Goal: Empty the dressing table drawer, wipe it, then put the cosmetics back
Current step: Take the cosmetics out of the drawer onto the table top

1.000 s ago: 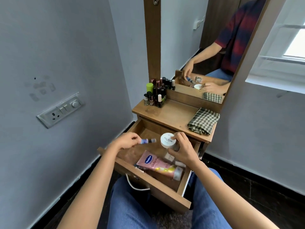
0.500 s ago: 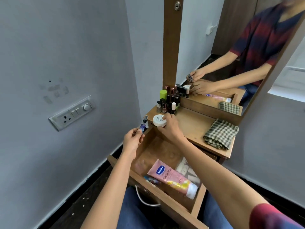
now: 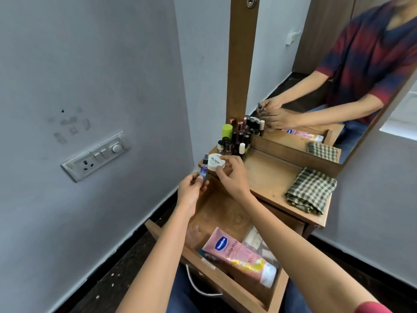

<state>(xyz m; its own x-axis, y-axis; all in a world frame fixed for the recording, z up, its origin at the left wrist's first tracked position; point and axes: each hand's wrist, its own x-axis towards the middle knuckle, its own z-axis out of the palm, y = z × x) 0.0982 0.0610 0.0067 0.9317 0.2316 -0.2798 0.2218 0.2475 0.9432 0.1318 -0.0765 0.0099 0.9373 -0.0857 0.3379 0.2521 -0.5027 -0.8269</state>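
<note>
The wooden drawer (image 3: 225,283) is pulled out below the dressing table top (image 3: 268,177). In it lie a pink Vaseline tube (image 3: 239,254) and a clear packet (image 3: 253,239) beside it. My left hand (image 3: 191,190) pinches a small blue spray bottle (image 3: 203,169) upright at the table's left corner. My right hand (image 3: 230,175) grips a round white nail polish remover jar (image 3: 215,162) just beside the bottle, at the table's front left edge. A cluster of several small cosmetic bottles (image 3: 237,138) stands at the table's back left.
A folded green checked cloth (image 3: 311,192) lies on the right of the table top. The mirror (image 3: 316,75) rises behind, reflecting the person. A switch panel (image 3: 94,155) is on the left wall. My knees are under the drawer.
Both hands lifted the spray bottle and the white jar out of the drawer and up to the table's front left corner. The view shifted upward and left.
</note>
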